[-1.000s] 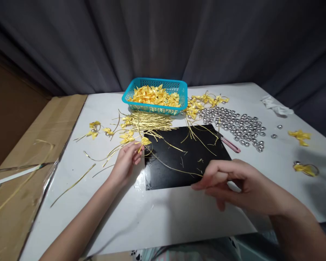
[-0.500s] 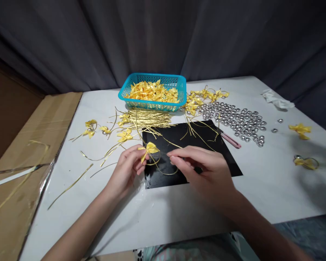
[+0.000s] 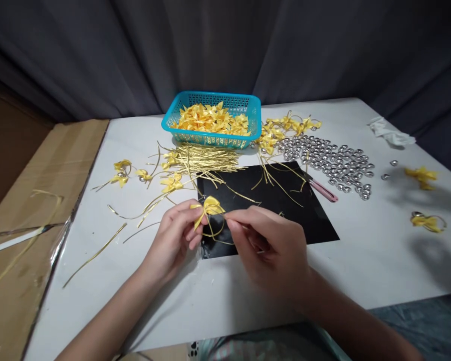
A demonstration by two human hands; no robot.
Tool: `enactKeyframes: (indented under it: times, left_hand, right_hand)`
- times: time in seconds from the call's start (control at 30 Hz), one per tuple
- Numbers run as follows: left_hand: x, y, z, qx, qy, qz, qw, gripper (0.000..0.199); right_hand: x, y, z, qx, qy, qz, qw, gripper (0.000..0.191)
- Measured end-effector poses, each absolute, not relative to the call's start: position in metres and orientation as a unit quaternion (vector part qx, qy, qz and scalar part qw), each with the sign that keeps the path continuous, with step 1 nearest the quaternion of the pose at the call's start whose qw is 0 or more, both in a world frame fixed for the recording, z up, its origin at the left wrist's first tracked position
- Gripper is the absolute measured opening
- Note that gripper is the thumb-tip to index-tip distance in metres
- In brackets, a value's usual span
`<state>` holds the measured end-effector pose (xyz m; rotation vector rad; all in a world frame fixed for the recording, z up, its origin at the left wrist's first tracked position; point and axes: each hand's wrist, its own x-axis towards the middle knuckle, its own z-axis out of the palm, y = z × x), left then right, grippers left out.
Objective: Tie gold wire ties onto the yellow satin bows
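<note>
Between thumb and fingers, my left hand (image 3: pixel 178 233) pinches a yellow ribbon bow (image 3: pixel 212 205) above the left part of a black sheet (image 3: pixel 311 220). A thin gold wire (image 3: pixel 213 234) loops below the bow. My right hand (image 3: pixel 268 240) is closed just right of the bow, its thumb and forefinger pinched on the wire by the bow. Behind the hands lies a bundle of gold wires (image 3: pixel 210 159), with loose yellow bows (image 3: pixel 172 182) to its left.
A blue basket (image 3: pixel 212 134) of yellow bows stands at the back. Silver beads (image 3: pixel 334 160), a pink-handled cutter (image 3: pixel 324 192) and white tissue (image 3: pixel 391 133) lie right. Finished-looking bow loops (image 3: pixel 428 222) rest far right. Cardboard (image 3: pixel 65 160) borders the table's left.
My right hand has moved left to the bow and now pinches the wire beside it. My left hand still holds the bow. The view has shifted slightly.
</note>
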<state>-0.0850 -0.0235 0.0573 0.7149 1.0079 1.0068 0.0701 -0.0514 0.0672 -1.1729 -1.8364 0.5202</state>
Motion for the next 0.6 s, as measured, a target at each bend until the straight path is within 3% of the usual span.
enactKeyframes:
  times: [0.6]
  left_hand:
    - [-0.0840,-0.0253,0.0601,0.337,0.462,0.436,0.695,0.020]
  right_hand:
    - [0.0676,-0.0541,0.0682,-0.486,-0.721,0.205,0.450,0.013]
